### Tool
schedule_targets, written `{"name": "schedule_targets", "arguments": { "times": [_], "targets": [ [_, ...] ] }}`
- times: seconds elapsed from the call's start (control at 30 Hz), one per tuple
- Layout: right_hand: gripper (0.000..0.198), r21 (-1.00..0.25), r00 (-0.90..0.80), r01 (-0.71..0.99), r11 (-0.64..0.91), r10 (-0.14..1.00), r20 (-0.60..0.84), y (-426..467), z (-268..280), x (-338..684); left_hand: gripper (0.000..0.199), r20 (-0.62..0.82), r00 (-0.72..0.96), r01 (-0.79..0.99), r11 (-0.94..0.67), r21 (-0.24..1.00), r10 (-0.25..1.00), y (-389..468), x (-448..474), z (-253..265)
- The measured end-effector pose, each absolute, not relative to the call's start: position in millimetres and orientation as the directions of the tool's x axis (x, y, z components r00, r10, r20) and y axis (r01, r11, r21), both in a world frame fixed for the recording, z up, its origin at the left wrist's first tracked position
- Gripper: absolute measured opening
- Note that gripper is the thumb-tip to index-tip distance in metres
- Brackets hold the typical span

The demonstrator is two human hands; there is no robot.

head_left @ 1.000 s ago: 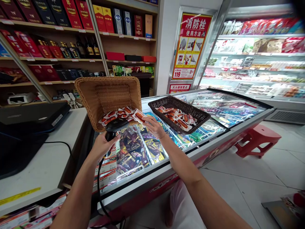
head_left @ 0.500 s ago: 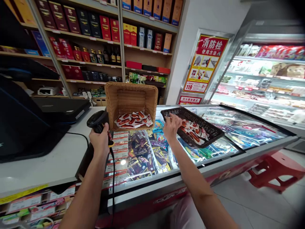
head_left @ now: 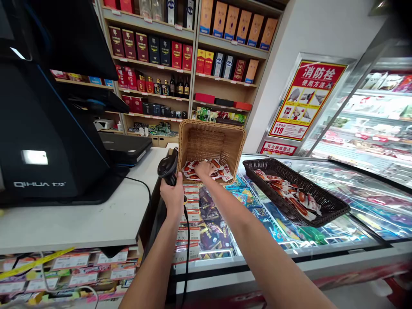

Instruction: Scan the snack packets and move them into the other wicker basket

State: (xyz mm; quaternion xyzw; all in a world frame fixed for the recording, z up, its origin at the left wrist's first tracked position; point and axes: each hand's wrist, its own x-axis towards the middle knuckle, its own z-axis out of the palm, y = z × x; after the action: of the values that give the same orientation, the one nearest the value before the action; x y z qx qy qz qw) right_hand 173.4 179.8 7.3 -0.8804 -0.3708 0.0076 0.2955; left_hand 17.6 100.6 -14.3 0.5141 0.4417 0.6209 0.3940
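My left hand is wrapped round the grip of a black barcode scanner, its cable hanging down. The scanner is held beside the left edge of a tan wicker basket, which is tipped so its mouth faces me. Inside the basket lie several wrapped sausages. My right hand reaches in and rests on them; its fingertips are hidden among the packs. Farther right a dark brown woven tray holds more wrapped sausages on the freezer's glass top.
A chest freezer with packaged goods under glass spans the middle and right. On the left a white counter carries a cash register. Shelves of boxed bottles stand behind; a red notice hangs on the wall.
My right hand has moved left from the dark tray into the wicker basket. My left hand still holds the scanner. The view has turned left.
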Motion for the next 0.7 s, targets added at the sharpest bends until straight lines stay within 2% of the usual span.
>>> {"name": "schedule_targets", "arguments": {
  "times": [0.13, 0.23, 0.33, 0.4, 0.43, 0.5, 0.53, 0.6, 0.7],
  "targets": [
    [0.023, -0.641, 0.759, 0.582, -0.5, 0.618, 0.206, 166.4, 6.3, 182.2, 0.04, 0.247, -0.231, -0.085, -0.272, 0.958, 0.941, 95.0, 21.5, -9.0],
    [0.022, -0.66, 0.706, 0.66, -0.358, 0.595, 0.384, 137.4, 4.3, 202.9, 0.037, 0.229, -0.199, -0.109, -0.254, 0.961, 0.953, 91.2, 23.6, -3.9],
    [0.018, -0.643, 0.607, 0.752, -0.145, 0.532, 0.59, 92.3, -3.0, 235.2, 0.037, 0.207, -0.133, -0.155, -0.227, 0.962, 0.969, 84.9, 24.2, 4.5],
    [0.017, -0.609, 0.54, 0.793, -0.015, 0.481, 0.691, 56.6, -11.8, 259.3, 0.042, 0.192, 0.021, -0.178, -0.186, 0.966, 0.981, 77.7, 23.4, 12.2],
    [0.017, -0.587, 0.513, 0.809, 0.035, 0.446, 0.734, 38.8, -17.1, 270.7, 0.045, 0.177, 0.162, -0.173, -0.148, 0.974, 0.971, 73.2, 22.9, 15.9],
    [0.021, -0.545, 0.485, 0.834, 0.087, 0.353, 0.8, 6.9, -28.7, 290.2, 0.049, 0.121, 0.478, -0.061, -0.104, 0.993, 0.87, 63.9, 22.9, 21.3],
    [0.024, -0.529, 0.483, 0.843, 0.092, 0.301, 0.822, -5.9, -34.7, 298.0, 0.05, 0.109, 0.557, -0.009, -0.125, 0.992, 0.823, 59.6, 23.8, 22.3],
    [0.03, -0.514, 0.492, 0.855, 0.072, 0.205, 0.846, -23.6, -45.6, 309.4, 0.05, 0.089, 0.637, 0.068, -0.17, 0.983, 0.766, 53.0, 27.6, 20.8],
    [0.035, -0.519, 0.516, 0.855, 0.01, 0.093, 0.852, -32.3, -56.1, 319.5, 0.049, 0.064, 0.658, 0.131, -0.197, 0.972, 0.75, 49.2, 35.5, 13.5]
  ]
}}
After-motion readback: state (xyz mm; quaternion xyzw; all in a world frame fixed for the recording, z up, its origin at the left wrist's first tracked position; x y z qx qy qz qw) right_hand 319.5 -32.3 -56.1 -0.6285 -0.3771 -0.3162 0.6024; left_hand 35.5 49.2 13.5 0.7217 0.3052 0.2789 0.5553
